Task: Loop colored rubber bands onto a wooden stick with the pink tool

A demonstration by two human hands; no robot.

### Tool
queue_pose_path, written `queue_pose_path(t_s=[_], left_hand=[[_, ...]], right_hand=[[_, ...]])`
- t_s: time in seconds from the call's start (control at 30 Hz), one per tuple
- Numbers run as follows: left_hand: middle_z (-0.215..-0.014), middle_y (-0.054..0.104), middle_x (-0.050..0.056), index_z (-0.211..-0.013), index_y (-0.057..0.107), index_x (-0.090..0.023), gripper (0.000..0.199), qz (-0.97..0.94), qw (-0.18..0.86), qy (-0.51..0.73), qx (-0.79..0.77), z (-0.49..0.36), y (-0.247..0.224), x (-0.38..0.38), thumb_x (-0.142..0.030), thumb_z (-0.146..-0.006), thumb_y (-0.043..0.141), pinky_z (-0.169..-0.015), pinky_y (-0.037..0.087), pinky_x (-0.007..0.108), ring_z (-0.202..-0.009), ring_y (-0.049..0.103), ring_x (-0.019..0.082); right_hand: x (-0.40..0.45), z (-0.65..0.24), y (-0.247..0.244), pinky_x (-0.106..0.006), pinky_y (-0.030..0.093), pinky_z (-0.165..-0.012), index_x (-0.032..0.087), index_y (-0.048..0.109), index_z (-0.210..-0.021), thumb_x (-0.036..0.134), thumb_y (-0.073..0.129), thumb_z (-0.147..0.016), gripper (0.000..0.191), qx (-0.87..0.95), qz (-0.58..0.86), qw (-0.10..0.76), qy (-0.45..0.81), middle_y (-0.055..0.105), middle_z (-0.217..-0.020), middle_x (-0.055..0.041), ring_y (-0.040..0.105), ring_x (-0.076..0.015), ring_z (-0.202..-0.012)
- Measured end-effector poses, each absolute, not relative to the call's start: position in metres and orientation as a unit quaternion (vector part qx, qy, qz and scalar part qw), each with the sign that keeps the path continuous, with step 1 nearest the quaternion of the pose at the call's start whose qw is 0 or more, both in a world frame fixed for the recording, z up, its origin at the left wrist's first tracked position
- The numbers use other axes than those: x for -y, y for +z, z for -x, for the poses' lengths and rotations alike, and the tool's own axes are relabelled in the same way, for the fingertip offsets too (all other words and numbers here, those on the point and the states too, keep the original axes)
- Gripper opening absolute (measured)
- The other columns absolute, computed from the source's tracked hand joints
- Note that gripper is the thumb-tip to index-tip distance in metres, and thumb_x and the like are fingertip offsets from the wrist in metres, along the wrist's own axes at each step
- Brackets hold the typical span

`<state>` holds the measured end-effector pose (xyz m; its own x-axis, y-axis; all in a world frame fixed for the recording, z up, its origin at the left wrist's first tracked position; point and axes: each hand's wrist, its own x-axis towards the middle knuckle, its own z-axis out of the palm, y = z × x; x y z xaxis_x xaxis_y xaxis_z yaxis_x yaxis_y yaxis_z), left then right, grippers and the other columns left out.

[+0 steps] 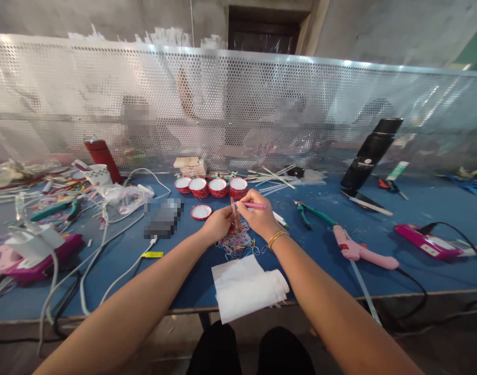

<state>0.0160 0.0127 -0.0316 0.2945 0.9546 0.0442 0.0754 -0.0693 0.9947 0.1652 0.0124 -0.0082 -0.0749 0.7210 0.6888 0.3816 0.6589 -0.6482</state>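
Observation:
My left hand (218, 225) is closed, its fingertips pinched around something small and narrow that I cannot make out. Close against it, my right hand (259, 212) grips a pink pen-like stick (255, 206), which points left toward the left fingertips. Under both hands lies a loose heap of thin, pastel-coloured loops (238, 245). A single round red-rimmed piece with a white top (201, 212) rests left of my left hand. Just behind the hands stand several stacks of similar red-rimmed discs (218, 188). A folded white cloth or tissue (248, 291) lies nearer to me.
Right of my hands are pliers (306, 212) and a pink glue gun (359, 249). A black bottle (369, 156) stands behind them. Leftward lie a phone (164, 219), white cables (105, 239) and a red bottle (103, 160). A perforated metal screen (207, 104) borders the blue table's back.

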Motion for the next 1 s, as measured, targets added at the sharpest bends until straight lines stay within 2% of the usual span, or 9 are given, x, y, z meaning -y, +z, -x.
queue_pose_path(t_s=[0.23,0.57,1.0], left_hand=[[-0.063,0.066,0.000,-0.078,0.056,-0.019,0.013,-0.592,0.540,0.405,-0.441,-0.0157,-0.0308,-0.0119,-0.029,-0.084,0.063,-0.045,0.041,0.020,-0.046,0.055,0.011],[-0.064,0.066,0.001,-0.081,0.058,-0.018,0.011,-0.601,0.528,0.406,-0.442,-0.0157,-0.0297,-0.0112,-0.028,-0.086,0.059,-0.047,0.043,0.022,-0.046,0.056,0.012],[-0.064,0.066,0.001,-0.078,0.056,-0.018,0.015,-0.600,0.533,0.411,-0.432,-0.0155,-0.0311,-0.0119,-0.030,-0.084,0.064,-0.045,0.041,0.021,-0.045,0.055,0.011]], right_hand=[[-0.0163,-0.1690,-0.0091,-0.029,0.041,-0.060,0.025,0.050,-0.068,0.028,0.062,-0.080,0.017,0.703,0.404,0.571,0.130,0.058,-0.063,0.0022,0.055,-0.0166,-0.060],[-0.0113,-0.1649,-0.0063,-0.029,0.044,-0.062,0.024,0.052,-0.069,0.032,0.062,-0.082,0.018,0.714,0.379,0.568,0.154,0.061,-0.066,0.0008,0.059,-0.0172,-0.064],[-0.0121,-0.1664,-0.0065,-0.029,0.043,-0.061,0.024,0.051,-0.069,0.031,0.061,-0.082,0.018,0.713,0.383,0.570,0.144,0.060,-0.065,0.0011,0.058,-0.0169,-0.063]])
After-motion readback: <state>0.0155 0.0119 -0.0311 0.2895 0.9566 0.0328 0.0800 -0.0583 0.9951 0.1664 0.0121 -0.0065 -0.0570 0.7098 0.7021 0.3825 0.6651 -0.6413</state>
